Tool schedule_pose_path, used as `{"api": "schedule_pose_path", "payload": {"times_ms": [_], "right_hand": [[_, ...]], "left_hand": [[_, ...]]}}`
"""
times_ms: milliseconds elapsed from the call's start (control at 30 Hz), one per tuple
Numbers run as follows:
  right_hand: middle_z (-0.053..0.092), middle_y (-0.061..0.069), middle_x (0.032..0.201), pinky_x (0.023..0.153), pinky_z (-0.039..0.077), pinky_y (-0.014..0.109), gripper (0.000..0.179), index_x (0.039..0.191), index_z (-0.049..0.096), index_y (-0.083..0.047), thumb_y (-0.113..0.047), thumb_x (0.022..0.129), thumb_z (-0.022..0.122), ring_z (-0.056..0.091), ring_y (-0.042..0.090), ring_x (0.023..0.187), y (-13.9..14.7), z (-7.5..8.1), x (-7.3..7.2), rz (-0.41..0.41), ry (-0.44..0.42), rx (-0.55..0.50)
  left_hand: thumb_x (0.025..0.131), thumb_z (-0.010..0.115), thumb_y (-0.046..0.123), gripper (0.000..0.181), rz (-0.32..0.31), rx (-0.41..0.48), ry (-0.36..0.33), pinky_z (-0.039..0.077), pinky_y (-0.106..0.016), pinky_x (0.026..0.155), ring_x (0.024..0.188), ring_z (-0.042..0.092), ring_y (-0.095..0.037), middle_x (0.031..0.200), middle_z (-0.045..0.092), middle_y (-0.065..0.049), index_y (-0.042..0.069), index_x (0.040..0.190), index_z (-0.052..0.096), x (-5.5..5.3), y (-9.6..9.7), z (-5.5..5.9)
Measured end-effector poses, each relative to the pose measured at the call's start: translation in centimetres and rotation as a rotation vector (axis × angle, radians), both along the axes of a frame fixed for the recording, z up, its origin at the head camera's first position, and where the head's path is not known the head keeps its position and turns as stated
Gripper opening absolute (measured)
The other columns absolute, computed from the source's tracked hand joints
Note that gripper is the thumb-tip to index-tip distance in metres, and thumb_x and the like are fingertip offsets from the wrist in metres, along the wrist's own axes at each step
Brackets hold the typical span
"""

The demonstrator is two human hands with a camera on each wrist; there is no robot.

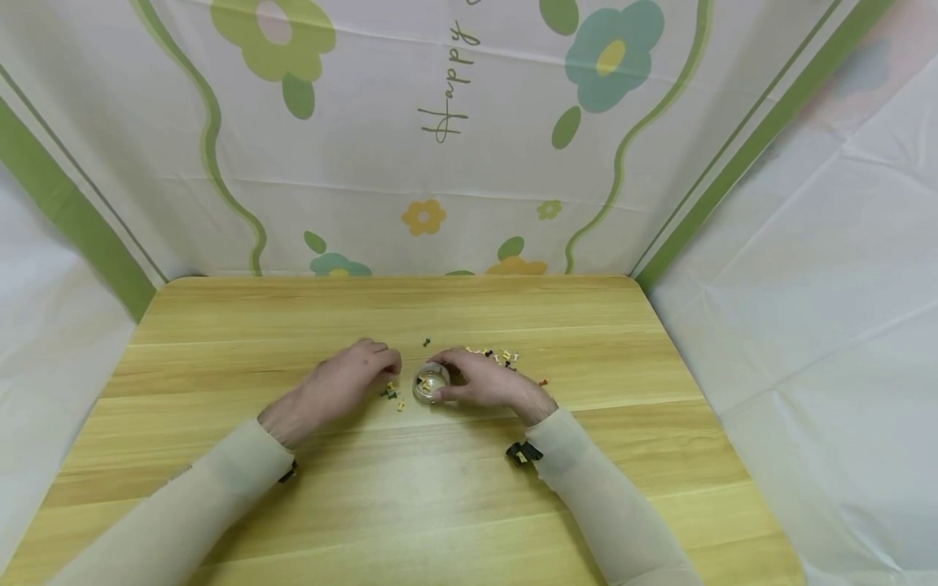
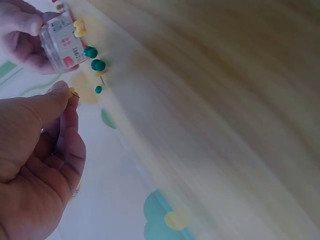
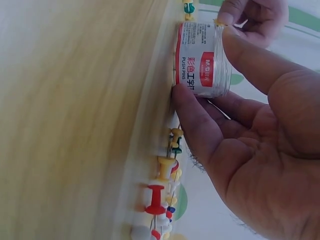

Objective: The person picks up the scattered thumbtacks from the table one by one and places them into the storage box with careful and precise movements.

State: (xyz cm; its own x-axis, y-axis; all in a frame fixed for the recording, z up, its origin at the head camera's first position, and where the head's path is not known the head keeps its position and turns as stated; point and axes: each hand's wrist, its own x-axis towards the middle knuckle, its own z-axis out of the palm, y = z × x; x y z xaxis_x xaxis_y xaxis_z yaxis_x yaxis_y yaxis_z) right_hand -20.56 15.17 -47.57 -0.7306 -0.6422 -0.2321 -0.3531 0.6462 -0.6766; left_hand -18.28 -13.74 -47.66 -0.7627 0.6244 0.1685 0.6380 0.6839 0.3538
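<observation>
My left hand [image 1: 361, 365] pinches a yellow push pin [image 2: 73, 92] between thumb and forefinger, its metal point showing in the left wrist view. Round a small clear jar [image 3: 202, 60] curl the fingers and thumb of my right hand [image 1: 476, 379]. The jar stands on the table, and its label reads "PUSH PINS". A few pins, yellow among them, lie inside it in the head view. Between the left hand and the jar lie several green and yellow push pins [image 1: 392, 395]. In the right wrist view a red push pin [image 3: 156, 199] lies nearer the camera than the jar.
A scattered group of mixed push pins [image 1: 506, 356] lies beyond and beside the right hand. One green pin [image 1: 427, 342] sits alone behind the jar. The wooden table [image 1: 410, 496] meets a flower-printed cloth [image 1: 381, 163] at its back edge.
</observation>
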Motion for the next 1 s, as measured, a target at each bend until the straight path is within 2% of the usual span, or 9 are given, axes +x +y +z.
{"api": "schedule_pose_path", "payload": {"times_ms": [200, 400, 533, 700, 867, 1000], "right_hand": [[0.069, 0.015, 0.162, 0.135, 0.051, 0.053, 0.06, 0.164, 0.063, -0.007, -0.029, 0.112, 0.084, 0.065, 0.033, 0.154, -0.2, -0.4, 0.0, -0.003, 0.014, 0.002], [0.068, 0.013, 0.162, 0.134, 0.052, 0.053, 0.061, 0.165, 0.062, -0.009, -0.032, 0.113, 0.083, 0.065, 0.032, 0.152, -0.1, -0.9, -0.2, 0.003, -0.017, -0.038], [0.066, 0.012, 0.161, 0.132, 0.053, 0.052, 0.061, 0.166, 0.06, -0.01, -0.033, 0.114, 0.081, 0.065, 0.03, 0.15, 0.1, -1.3, -0.4, 0.008, -0.061, -0.081], [0.061, 0.014, 0.163, 0.134, 0.051, 0.053, 0.061, 0.168, 0.056, -0.01, -0.031, 0.116, 0.079, 0.062, 0.03, 0.151, 0.3, -1.8, -0.6, 0.03, -0.111, -0.127], [0.06, 0.015, 0.165, 0.135, 0.05, 0.053, 0.061, 0.169, 0.055, -0.009, -0.03, 0.117, 0.077, 0.06, 0.03, 0.154, 0.4, -1.9, -0.8, 0.05, -0.131, -0.133], [0.06, 0.015, 0.166, 0.135, 0.05, 0.052, 0.06, 0.169, 0.054, -0.009, -0.029, 0.117, 0.076, 0.06, 0.029, 0.154, 0.4, -1.8, -0.8, 0.06, -0.142, -0.145]], "left_hand": [[0.112, 0.079, 0.006, 0.012, 0.055, 0.064, -0.058, 0.068, -0.051, 0.105, 0.121, 0.076, -0.03, 0.118, 0.083, -0.004, 0.01, 0.123, 0.081, 0.1, 0.2, 0.4], [0.114, 0.076, 0.005, 0.022, 0.063, 0.096, -0.072, 0.068, -0.054, 0.11, 0.125, 0.076, -0.032, 0.127, 0.084, -0.008, 0.009, 0.134, 0.084, 0.2, 0.4, 0.6], [0.113, 0.077, 0.004, 0.02, 0.071, 0.133, -0.077, 0.068, -0.053, 0.108, 0.123, 0.077, -0.03, 0.124, 0.085, -0.005, 0.011, 0.129, 0.086, 0.3, 0.7, 0.7], [0.112, 0.077, 0.004, 0.017, 0.08, 0.183, -0.11, 0.07, -0.047, 0.101, 0.112, 0.079, -0.023, 0.118, 0.085, -0.003, 0.012, 0.123, 0.087, 0.5, 1.3, 0.9], [0.112, 0.078, 0.005, 0.014, 0.077, 0.189, -0.124, 0.071, -0.044, 0.094, 0.107, 0.081, -0.019, 0.116, 0.086, -0.002, 0.012, 0.122, 0.086, 0.6, 1.9, 1.2], [0.111, 0.079, 0.005, 0.015, 0.091, 0.177, -0.139, 0.071, -0.043, 0.094, 0.108, 0.081, -0.02, 0.117, 0.087, -0.003, 0.012, 0.122, 0.086, 0.6, 2.2, 1.3]]}}
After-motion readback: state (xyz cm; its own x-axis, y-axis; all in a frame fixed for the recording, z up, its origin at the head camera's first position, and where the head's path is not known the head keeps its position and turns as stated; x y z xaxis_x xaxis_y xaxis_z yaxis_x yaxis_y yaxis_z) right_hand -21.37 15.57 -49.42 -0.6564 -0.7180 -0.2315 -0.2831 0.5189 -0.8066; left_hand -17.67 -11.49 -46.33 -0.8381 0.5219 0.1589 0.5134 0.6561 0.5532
